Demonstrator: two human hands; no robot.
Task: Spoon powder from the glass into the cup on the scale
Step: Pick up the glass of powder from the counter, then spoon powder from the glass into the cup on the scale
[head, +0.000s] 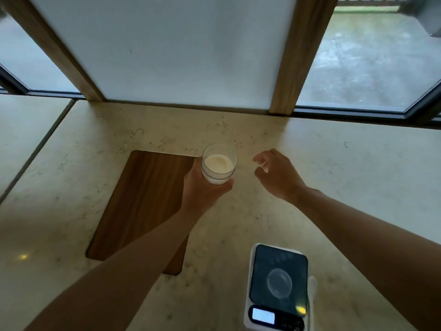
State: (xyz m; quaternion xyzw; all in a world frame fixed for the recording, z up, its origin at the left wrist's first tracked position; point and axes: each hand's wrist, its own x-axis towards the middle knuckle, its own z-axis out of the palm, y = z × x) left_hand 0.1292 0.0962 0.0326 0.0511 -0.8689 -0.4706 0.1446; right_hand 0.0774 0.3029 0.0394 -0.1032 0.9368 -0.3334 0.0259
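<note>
A clear glass [219,163] holding white powder is gripped low on its side by my left hand [202,189], near the middle of the counter. To its right, my right hand [276,174] hovers with fingers spread and nothing in it. Close to me stands the white scale [278,289] with a dark platform and a lit display. A clear cup [279,283] stands on the platform, seen from above and faint. A white spoon [312,286] lies along the scale's right edge, only partly visible.
The pale stone counter [119,139] has a wooden inset board [143,201] left of the glass. A frosted panel and wooden posts [290,68] rise along the far edge, with windows on both sides.
</note>
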